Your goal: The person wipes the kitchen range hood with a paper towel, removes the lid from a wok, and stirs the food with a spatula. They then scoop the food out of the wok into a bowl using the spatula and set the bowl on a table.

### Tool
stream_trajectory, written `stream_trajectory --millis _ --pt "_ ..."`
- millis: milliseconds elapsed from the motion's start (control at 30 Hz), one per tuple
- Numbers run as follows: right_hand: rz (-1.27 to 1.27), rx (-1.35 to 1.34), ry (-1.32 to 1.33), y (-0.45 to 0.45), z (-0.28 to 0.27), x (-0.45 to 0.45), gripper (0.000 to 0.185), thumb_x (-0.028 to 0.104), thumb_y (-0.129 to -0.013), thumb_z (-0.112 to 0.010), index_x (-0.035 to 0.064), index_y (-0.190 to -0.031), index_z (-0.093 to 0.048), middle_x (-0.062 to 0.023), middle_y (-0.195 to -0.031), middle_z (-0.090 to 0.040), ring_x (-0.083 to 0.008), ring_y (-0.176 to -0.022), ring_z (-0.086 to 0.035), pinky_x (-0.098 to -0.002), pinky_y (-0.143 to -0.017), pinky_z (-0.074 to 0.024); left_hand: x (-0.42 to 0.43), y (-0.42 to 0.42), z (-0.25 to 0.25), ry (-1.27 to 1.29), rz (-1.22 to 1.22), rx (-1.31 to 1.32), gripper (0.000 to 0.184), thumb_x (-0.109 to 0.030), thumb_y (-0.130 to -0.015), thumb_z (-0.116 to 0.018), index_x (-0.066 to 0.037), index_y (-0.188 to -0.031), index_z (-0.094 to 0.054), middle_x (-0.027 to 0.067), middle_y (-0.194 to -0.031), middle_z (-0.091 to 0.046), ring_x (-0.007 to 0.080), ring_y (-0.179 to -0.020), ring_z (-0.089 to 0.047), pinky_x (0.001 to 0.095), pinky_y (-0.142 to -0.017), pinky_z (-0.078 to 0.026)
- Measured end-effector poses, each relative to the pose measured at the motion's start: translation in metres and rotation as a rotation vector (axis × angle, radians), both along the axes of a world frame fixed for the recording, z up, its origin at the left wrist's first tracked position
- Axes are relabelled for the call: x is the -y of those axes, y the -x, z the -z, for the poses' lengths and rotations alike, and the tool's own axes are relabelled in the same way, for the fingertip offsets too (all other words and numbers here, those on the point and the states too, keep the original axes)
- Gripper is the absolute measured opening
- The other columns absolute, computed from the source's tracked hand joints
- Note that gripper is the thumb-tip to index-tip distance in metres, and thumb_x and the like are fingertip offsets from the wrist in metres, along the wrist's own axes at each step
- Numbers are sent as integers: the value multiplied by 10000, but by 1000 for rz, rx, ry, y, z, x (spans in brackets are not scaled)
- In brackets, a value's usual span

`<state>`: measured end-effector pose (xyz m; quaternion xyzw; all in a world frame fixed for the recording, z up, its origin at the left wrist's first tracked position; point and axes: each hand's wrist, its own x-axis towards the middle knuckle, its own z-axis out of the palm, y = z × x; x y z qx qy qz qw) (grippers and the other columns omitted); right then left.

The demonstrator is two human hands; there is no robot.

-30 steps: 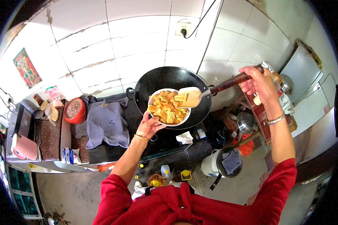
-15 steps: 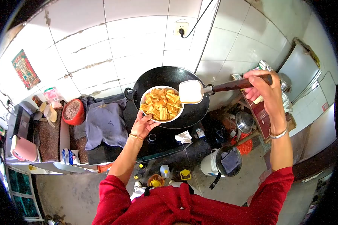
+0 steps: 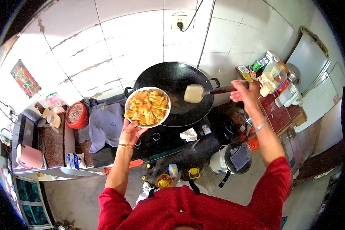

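My left hand (image 3: 132, 132) grips the near rim of a white bowl (image 3: 168, 111), thumb on the edge. The bowl is heaped with golden-brown, ridged food pieces (image 3: 147, 107) in sauce; their exact kind I cannot tell. It is held over the left side of a large black wok (image 3: 180, 115). My right hand (image 3: 247, 97) is loosely around the dark handle of a wok spatula (image 3: 194, 94), some fingers spread. The spatula's pale, wet blade is over the right half of the wok, apart from the bowl. Whether it touches the wok, I cannot tell.
Left of the wok lie a grey cloth (image 3: 109, 124), a red pot (image 3: 76, 115) and a pink jug (image 3: 30, 156). A crumpled white tissue (image 3: 188, 134) is in front. A white bucket (image 3: 218, 161) with a pan (image 3: 246, 172) on it stands lower right. Jars crowd a red table (image 3: 281, 113).
The bowl has moved left, away from the spatula. My right hand has come down and left, lowering the spatula toward the wok, and its fingers have loosened on the handle.
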<state>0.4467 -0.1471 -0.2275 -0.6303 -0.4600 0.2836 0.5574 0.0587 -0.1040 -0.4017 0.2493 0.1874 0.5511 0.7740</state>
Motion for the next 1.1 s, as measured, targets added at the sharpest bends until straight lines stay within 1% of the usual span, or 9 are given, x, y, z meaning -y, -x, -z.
stream_trajectory --millis 200,367,433,533,667,733,833,967,1100 --pt "56 64 223 -23 25 -49 307 283 -703 -620 -7 -781 -557 -109 -574 -581 -161 -464 -590 -216 -379 -463 24 34 -12 -19 -110 -77 572 2 -786 -502 -123 -1297 -277 121 -1246 -417 309 -1076 -488 433 -770 -514" --pt "-47 75 288 -38 25 -73 349 320 -682 -609 1 -816 -568 -120 -600 -584 -162 -470 -587 -227 -417 -482 37 61 -8 -6 -174 -69 551 10 -793 -487 -124 -1292 -295 124 -1264 -393 315 -1099 -465 431 -765 -521" --pt "-72 -14 391 -42 46 -88 383 352 -673 -619 14 -846 -567 -115 -623 -593 -165 -502 -594 -215 -433 -487 43 67 -10 -17 -180 -70 548 11 -796 -483 -127 -1292 -297 122 -1268 -390 317 -1105 -459 437 -764 -520" --pt "-211 -317 490 -37 105 -106 366 374 -684 -625 58 -862 -577 -103 -661 -603 -174 -596 -616 -269 -536 -526 47 72 -11 -1 -227 -69 556 13 -798 -478 -125 -1299 -279 133 -1265 -392 324 -1098 -463 440 -751 -524" --pt "-203 -719 365 7 172 -113 340 323 -731 -600 66 -951 -568 -148 -821 -597 -233 -744 -610 -356 -686 -520 47 75 -9 16 -240 -74 557 10 -801 -468 -127 -1302 -268 131 -1258 -398 315 -1059 -498 430 -733 -532" --pt "-179 -853 298 33 179 -111 311 282 -747 -611 71 -970 -563 -145 -836 -585 -221 -766 -595 -341 -701 -510 46 75 -9 10 -243 -78 561 9 -800 -469 -129 -1304 -265 129 -1256 -400 310 -1058 -500 429 -732 -533" --pt "-167 -950 213 52 184 -114 303 267 -750 -625 78 -978 -560 -130 -847 -577 -211 -782 -583 -329 -724 -497 43 72 -7 -1 -218 -59 572 8 -796 -468 -141 -1307 -259 122 -1258 -399 303 -1060 -500 428 -729 -534" --pt "-167 -865 117 53 166 -114 296 252 -752 -629 89 -989 -560 -124 -865 -589 -202 -781 -587 -326 -720 -494 35 66 -6 -1 -195 -41 575 20 -795 -466 -139 -1308 -260 120 -1265 -391 301 -1080 -484 422 -731 -533" --pt "-115 -643 109 38 114 -100 328 320 -725 -662 92 -944 -578 -75 -758 -616 -153 -672 -607 -278 -624 -507 26 55 -5 7 -160 -61 572 8 -795 -489 -134 -1303 -267 120 -1265 -393 299 -1103 -466 413 -770 -518"
